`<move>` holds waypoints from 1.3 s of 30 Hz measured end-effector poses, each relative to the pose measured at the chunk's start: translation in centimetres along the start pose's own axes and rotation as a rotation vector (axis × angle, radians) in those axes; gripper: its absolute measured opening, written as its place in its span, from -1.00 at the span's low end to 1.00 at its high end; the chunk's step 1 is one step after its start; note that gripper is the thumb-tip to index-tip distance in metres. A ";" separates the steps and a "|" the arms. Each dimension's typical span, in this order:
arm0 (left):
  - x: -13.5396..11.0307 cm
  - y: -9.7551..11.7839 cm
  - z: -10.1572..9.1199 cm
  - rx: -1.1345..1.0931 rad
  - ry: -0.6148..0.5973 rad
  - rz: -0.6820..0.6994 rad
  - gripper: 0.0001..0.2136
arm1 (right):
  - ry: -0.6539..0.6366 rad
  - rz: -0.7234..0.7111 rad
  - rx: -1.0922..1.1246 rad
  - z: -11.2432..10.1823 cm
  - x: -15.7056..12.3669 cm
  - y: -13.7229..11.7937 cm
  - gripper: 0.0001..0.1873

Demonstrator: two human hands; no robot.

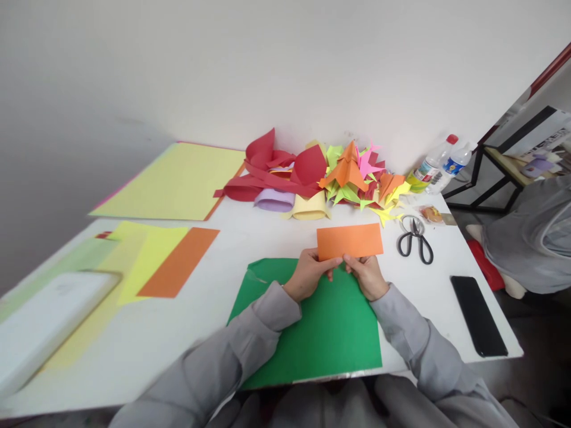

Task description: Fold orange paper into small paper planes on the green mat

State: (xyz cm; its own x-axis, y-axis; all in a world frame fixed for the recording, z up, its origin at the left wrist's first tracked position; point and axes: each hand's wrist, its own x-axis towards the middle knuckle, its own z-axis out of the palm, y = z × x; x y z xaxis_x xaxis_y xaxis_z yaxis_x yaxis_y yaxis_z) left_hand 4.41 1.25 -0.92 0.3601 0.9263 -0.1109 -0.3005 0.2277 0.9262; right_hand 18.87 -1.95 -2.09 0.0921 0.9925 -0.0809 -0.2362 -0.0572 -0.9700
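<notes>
An orange rectangle of paper (350, 239) is held up between my two hands, with its long side running left to right. My left hand (310, 272) pinches its lower left part, thumb in front. Along the lower right edge, my right hand (366, 274) grips the same paper, its thumb close to the other thumb. Beneath both hands lies a green sheet (330, 333) flat at the table's front edge. To the right of the paper rest black-handled scissors (416, 241), blades pointing away from me.
Folded paper shapes (348, 172) and red paper loops (285, 172) are heaped along the wall. A large pale-yellow sheet (173, 178), an orange strip (181, 261) and a white box-like object (53, 321) lie leftward. A phone (478, 315) and bottles (430, 163) stand or lie rightward.
</notes>
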 end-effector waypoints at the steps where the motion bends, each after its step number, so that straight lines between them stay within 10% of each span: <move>1: 0.0 0.1 0.0 -0.013 0.011 -0.006 -0.73 | 0.007 -0.006 -0.008 0.0 0.0 -0.1 -0.61; 22: 0.6 0.5 -1.0 -0.230 0.101 -0.077 -0.69 | 0.174 -0.090 0.031 -1.4 1.0 -1.3 -0.61; 31: 0.0 0.1 -0.1 -0.149 -0.112 -0.100 -0.69 | 0.034 -0.040 -0.034 -0.4 0.2 -0.4 -0.63; 39: 0.0 -0.2 -0.3 -0.003 -0.063 -0.065 -0.68 | 0.021 -0.031 -0.003 -0.5 0.1 -0.5 -0.66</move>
State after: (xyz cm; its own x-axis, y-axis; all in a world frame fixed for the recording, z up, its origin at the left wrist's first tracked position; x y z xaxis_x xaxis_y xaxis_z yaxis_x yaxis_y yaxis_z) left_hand 4.20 1.34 -1.19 0.4334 0.8890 -0.1481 -0.2770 0.2877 0.9168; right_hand 19.44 -1.85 -1.74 0.1192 0.9913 -0.0556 -0.2297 -0.0270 -0.9729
